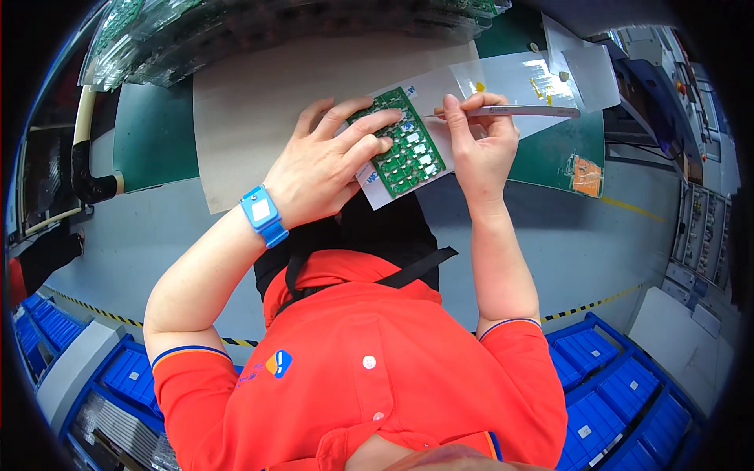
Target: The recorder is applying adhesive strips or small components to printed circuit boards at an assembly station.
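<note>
A green circuit board panel (408, 157) with rows of small parts and white labels lies slanted on a white sheet (375, 192) at the table's near edge. My left hand (322, 157) holds the panel from its left side, fingers bent over its top face; the thumb is partly hidden. A blue band (273, 234) with a white square face circles my left wrist. Pinched between thumb and fingers of my right hand (483, 145) are metal tweezers (542, 111). Their thin tip points left, close to the panel's right edge; whether it touches cannot be made out.
Beige paper (236, 118) covers part of the green table mat (157, 141). Clear bags of boards (196, 47) are piled along the back. A clear sheet (510, 74) with yellow pieces lies at the right, near an orange patch (587, 176). Blue bins (620, 385) stand behind me.
</note>
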Action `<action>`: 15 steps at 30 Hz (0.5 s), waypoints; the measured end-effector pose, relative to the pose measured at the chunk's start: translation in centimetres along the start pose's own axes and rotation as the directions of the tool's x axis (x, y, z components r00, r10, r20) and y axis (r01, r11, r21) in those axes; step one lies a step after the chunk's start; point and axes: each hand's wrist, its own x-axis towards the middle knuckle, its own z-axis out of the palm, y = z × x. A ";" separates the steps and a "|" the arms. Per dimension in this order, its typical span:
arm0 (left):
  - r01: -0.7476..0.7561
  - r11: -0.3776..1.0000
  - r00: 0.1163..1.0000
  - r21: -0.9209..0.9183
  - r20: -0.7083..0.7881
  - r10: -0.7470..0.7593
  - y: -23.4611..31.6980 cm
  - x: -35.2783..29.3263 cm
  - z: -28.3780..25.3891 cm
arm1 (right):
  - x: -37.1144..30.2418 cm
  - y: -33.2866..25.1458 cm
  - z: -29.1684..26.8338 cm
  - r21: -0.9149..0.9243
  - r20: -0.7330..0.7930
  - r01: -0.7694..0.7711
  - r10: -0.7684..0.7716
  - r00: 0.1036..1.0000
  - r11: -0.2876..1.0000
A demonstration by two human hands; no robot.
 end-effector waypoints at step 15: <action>-0.010 0.999 1.000 -0.033 -0.016 0.010 -0.1 0.0 0.0 | 0.2 -0.6 -0.5 0.123 -0.151 -0.077 0.095 0.984 0.989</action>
